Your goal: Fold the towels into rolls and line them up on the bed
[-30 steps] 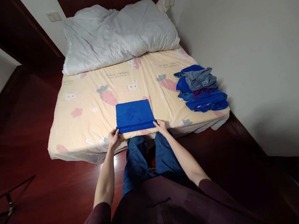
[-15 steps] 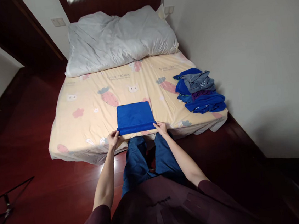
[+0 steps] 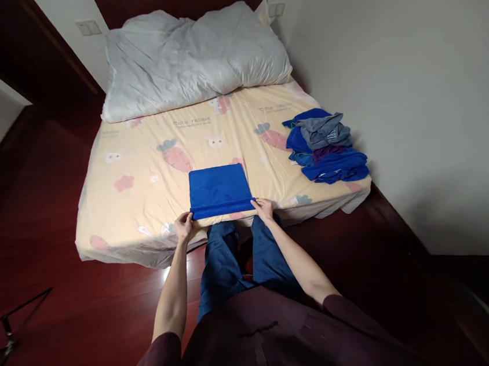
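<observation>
A blue cloth [image 3: 218, 184], perhaps a towel, lies flat on the bed close to its front edge. Along the side nearest me, a narrow strip of it is folded or rolled over. My left hand [image 3: 183, 225] pinches the near left corner of that strip. At the opposite end, my right hand [image 3: 263, 209] grips the near right corner between thumb and fingers. The cloth rests on the sheet between both hands.
The bed wears a yellow printed sheet [image 3: 136, 153]. A heap of crumpled blue, grey and purple cloths [image 3: 328, 145] lies at its right edge. A white quilt [image 3: 196, 60] is bunched at the headboard. A black metal stand [image 3: 10, 341] is on the floor at left.
The view has shifted slightly. Both hands keep their hold on the near corners, and the cloth looks almost the same.
</observation>
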Action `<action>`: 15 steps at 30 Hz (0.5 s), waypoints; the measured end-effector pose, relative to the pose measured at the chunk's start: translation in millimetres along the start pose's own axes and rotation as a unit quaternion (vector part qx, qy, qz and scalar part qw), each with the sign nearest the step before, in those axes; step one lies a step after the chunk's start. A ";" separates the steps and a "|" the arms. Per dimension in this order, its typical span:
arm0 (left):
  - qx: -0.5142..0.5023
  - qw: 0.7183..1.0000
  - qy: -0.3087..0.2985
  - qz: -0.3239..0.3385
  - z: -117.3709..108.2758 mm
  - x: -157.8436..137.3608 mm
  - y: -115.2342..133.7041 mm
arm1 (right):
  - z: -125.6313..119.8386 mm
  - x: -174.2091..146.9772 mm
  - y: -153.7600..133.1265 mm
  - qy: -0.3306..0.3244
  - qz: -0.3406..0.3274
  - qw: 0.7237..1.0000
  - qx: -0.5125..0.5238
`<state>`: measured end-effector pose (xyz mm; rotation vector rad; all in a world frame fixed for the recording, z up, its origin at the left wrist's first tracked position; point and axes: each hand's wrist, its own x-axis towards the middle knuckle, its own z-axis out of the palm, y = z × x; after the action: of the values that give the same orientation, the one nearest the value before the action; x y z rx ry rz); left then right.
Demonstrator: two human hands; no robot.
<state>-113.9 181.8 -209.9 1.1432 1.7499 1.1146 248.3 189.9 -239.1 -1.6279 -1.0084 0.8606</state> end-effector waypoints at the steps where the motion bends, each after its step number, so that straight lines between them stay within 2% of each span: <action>1: 0.003 1.000 0.003 0.001 0.6 0.3 -0.1 | 0.9 0.1 0.9 0.004 0.002 1.000 -0.004; 9: 0.076 0.997 -0.006 0.011 0.0 5.3 4.1 | 1.6 8.4 -4.0 0.032 0.036 0.995 -0.085; 15: 0.113 0.993 0.012 0.017 6.3 6.7 4.9 | 3.1 10.9 -19.6 0.039 0.057 0.987 -0.144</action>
<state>-109.0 190.8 -208.3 1.3023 1.9199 0.9713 245.9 204.1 -221.6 -1.9638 -1.0289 0.7442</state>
